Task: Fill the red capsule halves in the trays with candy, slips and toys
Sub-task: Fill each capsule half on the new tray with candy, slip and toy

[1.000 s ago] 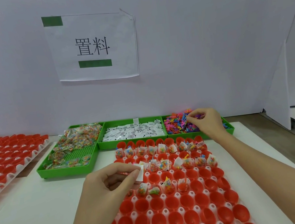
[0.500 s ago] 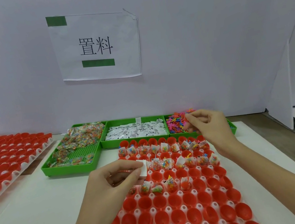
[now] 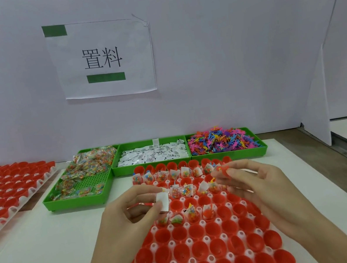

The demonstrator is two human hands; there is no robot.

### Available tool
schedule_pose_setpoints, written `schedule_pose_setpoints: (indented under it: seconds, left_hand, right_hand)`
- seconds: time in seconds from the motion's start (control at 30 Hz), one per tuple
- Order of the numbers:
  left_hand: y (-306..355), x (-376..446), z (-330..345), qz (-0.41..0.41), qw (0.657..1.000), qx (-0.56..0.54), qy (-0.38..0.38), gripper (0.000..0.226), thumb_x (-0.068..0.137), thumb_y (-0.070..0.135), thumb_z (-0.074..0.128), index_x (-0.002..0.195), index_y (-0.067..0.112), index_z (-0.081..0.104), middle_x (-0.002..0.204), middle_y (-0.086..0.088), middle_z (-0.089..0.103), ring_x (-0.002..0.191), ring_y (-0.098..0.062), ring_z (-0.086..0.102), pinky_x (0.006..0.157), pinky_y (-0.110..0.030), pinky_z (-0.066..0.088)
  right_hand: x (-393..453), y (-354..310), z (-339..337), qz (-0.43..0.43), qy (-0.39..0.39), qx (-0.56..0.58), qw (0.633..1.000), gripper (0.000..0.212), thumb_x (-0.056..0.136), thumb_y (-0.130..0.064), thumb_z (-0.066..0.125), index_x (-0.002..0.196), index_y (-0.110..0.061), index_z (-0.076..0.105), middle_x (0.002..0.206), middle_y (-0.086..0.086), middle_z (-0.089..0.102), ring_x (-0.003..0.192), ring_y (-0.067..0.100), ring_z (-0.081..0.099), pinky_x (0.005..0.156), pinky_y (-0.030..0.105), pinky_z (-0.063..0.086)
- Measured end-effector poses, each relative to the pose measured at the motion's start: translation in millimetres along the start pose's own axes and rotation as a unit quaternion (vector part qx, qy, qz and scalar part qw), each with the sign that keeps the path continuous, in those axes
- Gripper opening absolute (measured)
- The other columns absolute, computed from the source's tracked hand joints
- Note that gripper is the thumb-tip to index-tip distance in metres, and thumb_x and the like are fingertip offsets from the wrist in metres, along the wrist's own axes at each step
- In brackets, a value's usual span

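Note:
A white tray of red capsule halves (image 3: 201, 250) lies in front of me; its far rows hold candy packets, slips and toys, the near rows are bare. My left hand (image 3: 132, 218) pinches a white slip (image 3: 163, 202) over the tray's left side. My right hand (image 3: 260, 188) pinches a small red-orange toy (image 3: 222, 169) above the tray's right part. Behind stand three green bins: candy packets (image 3: 87, 168), white slips (image 3: 153, 154) and coloured toys (image 3: 222, 140).
A second tray of red capsule halves (image 3: 5, 191) sits at the far left. A paper sign (image 3: 103, 58) hangs on the white wall. A white panel (image 3: 317, 121) stands at the right, past the white table's edge.
My right hand left the toy bin and came back over the tray with a toy. The left hand stayed holding the slip, shifting slightly.

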State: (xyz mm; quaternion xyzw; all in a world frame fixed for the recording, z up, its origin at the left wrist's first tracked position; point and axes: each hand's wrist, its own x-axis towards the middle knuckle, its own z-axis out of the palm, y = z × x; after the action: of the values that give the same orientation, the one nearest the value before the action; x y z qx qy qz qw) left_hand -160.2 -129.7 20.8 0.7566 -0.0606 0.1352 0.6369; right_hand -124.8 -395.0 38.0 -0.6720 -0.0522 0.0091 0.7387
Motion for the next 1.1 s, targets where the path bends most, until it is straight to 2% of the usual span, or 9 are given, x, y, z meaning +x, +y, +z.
schedule_pose_setpoints:
  seconds: [0.13,0.27,0.37,0.47,0.63,0.73,0.83,0.97,1.1]
  left_hand:
    - [5.6,-1.2,12.2,0.007,1.000,0.010,-0.003,0.025,0.086,0.001,0.077,0.095,0.025,0.079,0.091,-0.007,0.075,0.075,-0.025,0.078,0.075,-0.033,0.064]
    - [15.3,1.7,34.6,0.018,0.999,0.020,-0.028,0.026,0.086,0.002,0.078,0.092,0.027,0.079,0.087,-0.008,0.076,0.072,-0.025,0.078,0.071,-0.029,0.063]
    - [22.8,8.5,52.0,0.031,0.998,0.038,-0.028,0.026,0.083,0.005,0.082,0.088,0.030,0.079,0.079,-0.002,0.077,0.073,-0.016,0.076,0.070,-0.022,0.060]
    - [28.4,14.6,63.8,0.029,0.999,0.021,-0.038,0.021,0.082,0.013,0.085,0.090,0.032,0.079,0.079,0.001,0.078,0.074,-0.013,0.076,0.070,-0.017,0.057]
    - [30.3,23.1,70.5,0.003,0.996,-0.026,-0.087,0.021,0.081,0.018,0.086,0.096,0.032,0.080,0.088,-0.001,0.080,0.082,-0.018,0.078,0.075,-0.018,0.059]
    - [29.4,24.4,72.8,0.019,0.994,-0.024,-0.106,0.021,0.081,0.020,0.087,0.098,0.031,0.080,0.091,0.001,0.080,0.085,-0.017,0.078,0.078,-0.019,0.059]
    - [27.5,20.0,76.9,0.044,0.996,-0.022,-0.078,0.021,0.079,0.020,0.089,0.096,0.029,0.080,0.088,0.002,0.080,0.083,-0.014,0.078,0.076,-0.017,0.059]
    - [24.9,13.9,83.4,0.092,0.995,-0.006,-0.024,0.021,0.078,0.013,0.088,0.095,0.023,0.079,0.084,0.005,0.079,0.078,-0.010,0.076,0.072,-0.016,0.058]
    - [22.8,8.5,89.0,0.136,0.989,0.033,0.036,0.029,0.080,0.008,0.086,0.100,0.026,0.076,0.084,0.009,0.076,0.080,-0.009,0.076,0.073,-0.018,0.059]
  right_hand:
    - [-2.3,1.3,-0.7,-0.014,0.000,-0.061,0.998,0.021,0.078,-0.035,0.079,0.099,-0.030,0.081,0.104,-0.005,0.078,0.101,0.010,0.072,0.089,0.029,0.055]
    - [-4.6,1.8,-1.4,-0.002,-0.043,-0.011,0.999,0.031,0.073,-0.039,0.081,0.101,-0.023,0.081,0.097,0.004,0.077,0.083,0.014,0.066,0.079,0.025,0.056]
    - [-8.5,1.6,2.1,-0.032,-0.066,-0.032,0.997,0.018,0.080,-0.031,0.080,0.097,-0.023,0.080,0.090,0.004,0.078,0.078,0.013,0.070,0.072,0.020,0.056]
    - [-9.4,1.9,2.5,-0.078,-0.049,-0.104,0.990,0.008,0.088,-0.020,0.077,0.092,-0.026,0.080,0.088,0.002,0.079,0.081,0.015,0.075,0.072,0.019,0.057]
    - [-5.5,2.1,-4.8,-0.116,0.009,-0.160,0.980,0.008,0.085,-0.025,0.080,0.087,-0.033,0.081,0.090,-0.011,0.078,0.088,0.007,0.073,0.078,0.016,0.056]
    - [-3.7,2.4,-7.0,-0.121,0.020,-0.165,0.979,0.010,0.085,-0.026,0.080,0.086,-0.036,0.081,0.089,-0.013,0.077,0.088,0.005,0.072,0.077,0.014,0.055]
    - [-3.7,3.0,-6.0,-0.132,0.019,-0.171,0.976,0.011,0.085,-0.025,0.081,0.086,-0.036,0.080,0.087,-0.013,0.077,0.087,0.004,0.072,0.077,0.012,0.054]
    - [-5.6,4.6,0.6,-0.157,0.042,-0.168,0.972,0.009,0.086,-0.023,0.080,0.089,-0.030,0.077,0.088,-0.011,0.076,0.086,0.007,0.073,0.077,0.016,0.056]
    - [-11.3,9.9,14.3,-0.228,0.096,-0.221,0.943,0.018,0.085,-0.017,0.081,0.085,-0.032,0.072,0.086,-0.012,0.073,0.084,0.009,0.071,0.071,0.016,0.055]
